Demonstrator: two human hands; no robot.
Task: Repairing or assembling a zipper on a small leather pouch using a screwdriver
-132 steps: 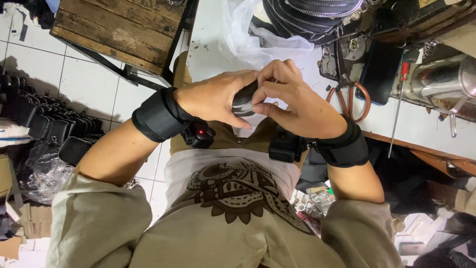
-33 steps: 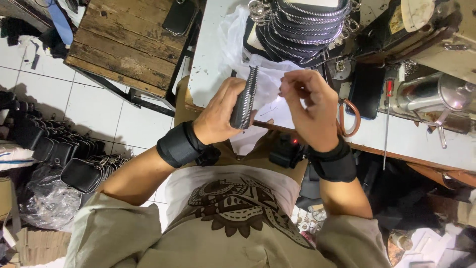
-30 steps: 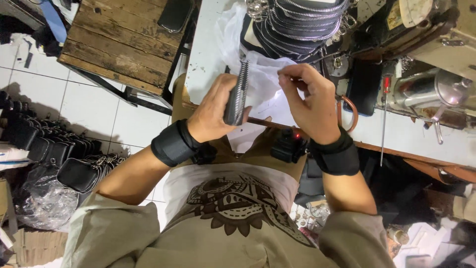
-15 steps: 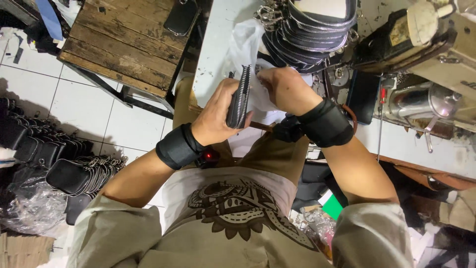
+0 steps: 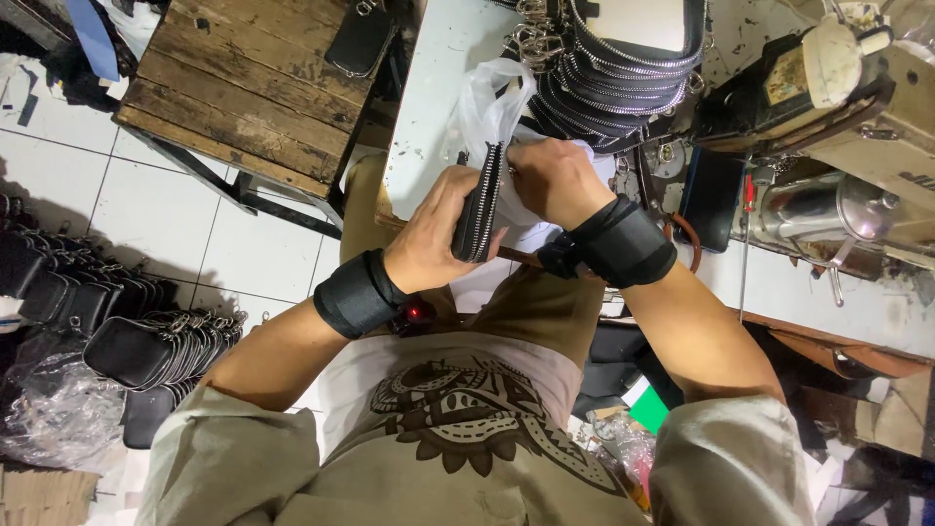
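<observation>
left hand, centre of frame: fingers wrapped narrow round a black pouch, held upright on edge w/ its silver zip facing the camera. black wrist band on the left forearm, small red light just beside it.

right hand, just right of the pouch: fingers curled tight at the pouch's top end, pinching at the zip; exact thing pinched too small to tell. wider black band on the right wrist.

pouch sits centre frame, above the lap, at the near edge of the white table.

surroundings:
- white plastic bag on the table, directly behind both hands, touching or just behind the pouch; cannot tell which.
- stack of zipped pouches, top centre-right, many silver zips and metal clips showing.
- sewing machine, upper right, metal cylinder part below it.
- wooden table, upper left, one dark pouch lying at its top edge.
- row of finished black pouches on the tiled floor, lower left, beside clear plastic wrap.
- person wears a tan shirt w/ dark print, bottom centre.
</observation>
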